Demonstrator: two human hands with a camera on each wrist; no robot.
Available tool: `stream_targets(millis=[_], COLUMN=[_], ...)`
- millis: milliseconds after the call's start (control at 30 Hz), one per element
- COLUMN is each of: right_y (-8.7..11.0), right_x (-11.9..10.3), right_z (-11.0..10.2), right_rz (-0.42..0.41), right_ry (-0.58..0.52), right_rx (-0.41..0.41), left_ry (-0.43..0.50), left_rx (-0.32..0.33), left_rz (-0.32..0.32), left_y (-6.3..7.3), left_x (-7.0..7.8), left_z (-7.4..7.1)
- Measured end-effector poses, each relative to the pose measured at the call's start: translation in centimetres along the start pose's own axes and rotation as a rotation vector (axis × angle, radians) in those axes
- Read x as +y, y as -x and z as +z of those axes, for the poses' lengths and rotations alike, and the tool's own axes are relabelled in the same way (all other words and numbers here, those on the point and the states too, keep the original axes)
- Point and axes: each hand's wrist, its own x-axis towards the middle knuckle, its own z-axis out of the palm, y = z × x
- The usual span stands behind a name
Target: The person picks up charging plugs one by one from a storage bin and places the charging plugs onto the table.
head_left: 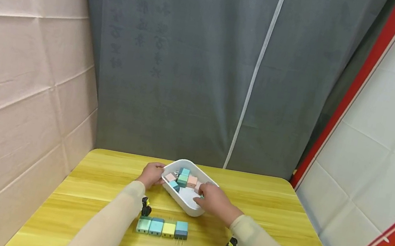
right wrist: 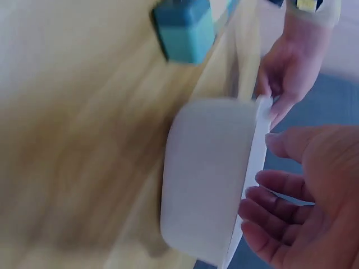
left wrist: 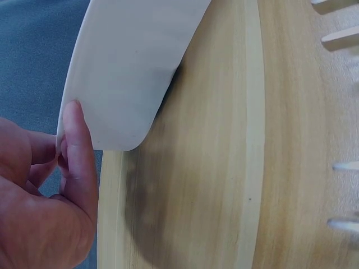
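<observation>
White bin [right wrist: 205,179] pinched by left fingers [left wrist: 78,147], partly below loosely curled right fingers [right wrist: 284,182].

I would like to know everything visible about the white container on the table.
The white container is an oblong tub with rounded corners, smooth plain walls and a rim; it looks like plastic. Its open top faces upward, and it stands diagonally on the table. Small coloured blocks lie inside. The left hand grips its rim at the left; the right hand reaches inside.
</observation>
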Motion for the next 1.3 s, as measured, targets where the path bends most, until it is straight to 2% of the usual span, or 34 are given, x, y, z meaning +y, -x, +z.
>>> stream_targets(millis=[167,367,567,833,1100,1300], right_y=[-1.5,-2.5,-3.0,-4.1,-3.4,-3.1], right_x=[0.8,0.9,0.7,1.1,0.3,0.0], right_z=[0.1,0.5,1.5,2.6,1.7,1.5], right_rz=[0.05,0.064,0.095,0.171,0.176,0.175], right_ry=[0.136,0.3,0.366,0.349,0.173,0.124], right_rx=[-0.055,-0.097,-0.112,-0.143,-0.164,-0.151], left_ry=[-0.001,0.002,0.016,0.005,0.015,0.011], left_rx=[0.005,0.002,-0.002,-0.004,-0.005,-0.003], left_rz=[0.004,0.006,0.003,0.005,-0.009,-0.002], left_y=[-0.2,-0.2,0.1,0.4,-0.1,0.0], left_x=[-0.1,-0.1,0.1,0.3,0.1,0.2], left_z=[0.0,0.0,0.0,0.0,0.0,-0.1])
